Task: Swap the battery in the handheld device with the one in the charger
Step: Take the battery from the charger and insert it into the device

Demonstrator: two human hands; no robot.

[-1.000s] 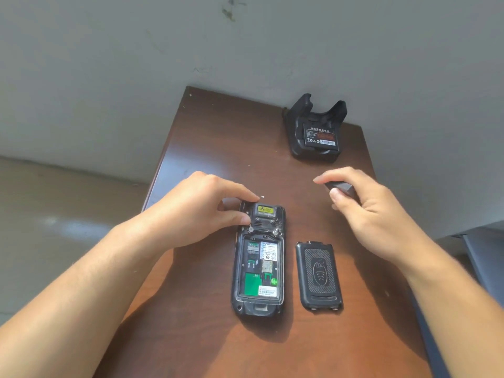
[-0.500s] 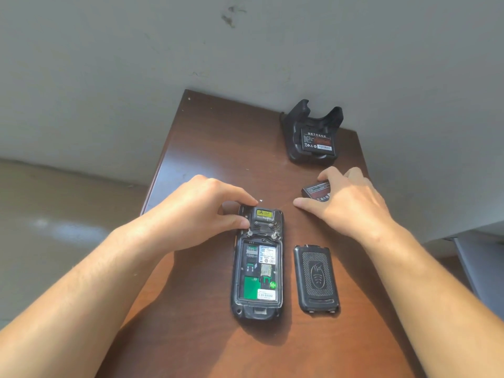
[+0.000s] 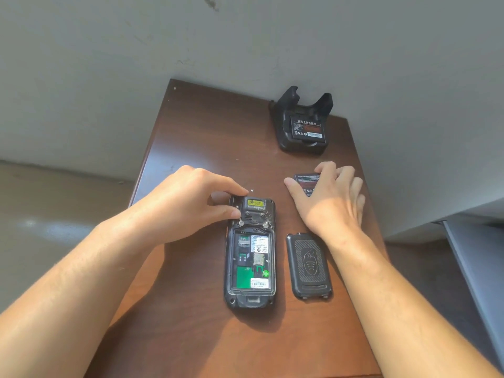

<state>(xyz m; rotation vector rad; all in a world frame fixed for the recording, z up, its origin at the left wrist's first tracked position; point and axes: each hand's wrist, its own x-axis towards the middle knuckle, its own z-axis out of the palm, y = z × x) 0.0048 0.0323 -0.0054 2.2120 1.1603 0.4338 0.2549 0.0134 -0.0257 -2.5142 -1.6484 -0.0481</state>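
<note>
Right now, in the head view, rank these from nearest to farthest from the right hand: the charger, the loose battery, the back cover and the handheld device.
1. Loose battery: under the right hand, touching it.
2. Back cover: just below the wrist, toward the person.
3. Handheld device: to the left, held by the left hand.
4. Charger: table's far edge, by the wall.

loose battery half hidden under right hand

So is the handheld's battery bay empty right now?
Empty: the handheld lies cover-off, its bay showing bare circuit board and labels.
</note>
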